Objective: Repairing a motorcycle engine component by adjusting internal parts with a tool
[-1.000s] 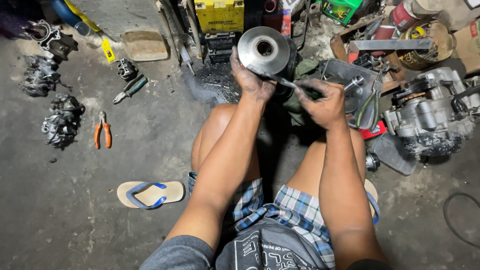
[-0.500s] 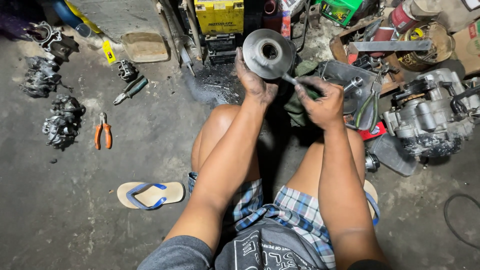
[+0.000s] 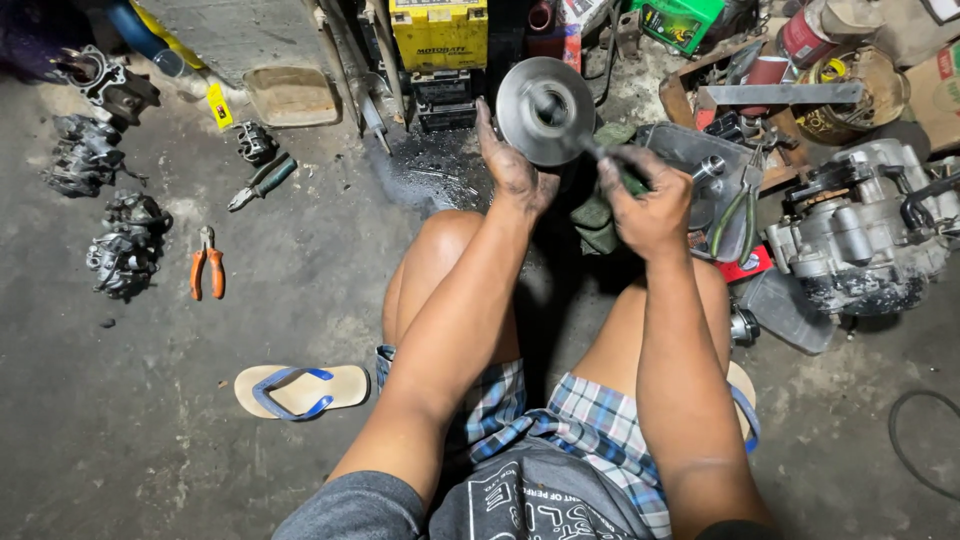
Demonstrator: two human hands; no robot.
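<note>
My left hand (image 3: 512,168) grips the lower edge of a round grey metal pulley disc (image 3: 545,108) and holds it up, tilted, above my knees. My right hand (image 3: 645,200) is closed around a green-handled screwdriver (image 3: 612,166) whose shaft reaches to the centre hole of the disc. Both hands are smeared with dark grease. A green rag (image 3: 597,215) lies under my right hand.
A grey engine block (image 3: 860,235) sits at the right, with a metal tray (image 3: 712,165) of tools beside it. Orange pliers (image 3: 207,262), another pair of pliers (image 3: 262,182), several carburettor parts (image 3: 125,248) and a sandal (image 3: 300,388) lie on the concrete floor at left. A yellow battery (image 3: 438,32) stands ahead.
The disc has tilted and shifted slightly, its face now turned more toward my right hand. My right hand has brought the screwdriver tip up to the disc's centre.
</note>
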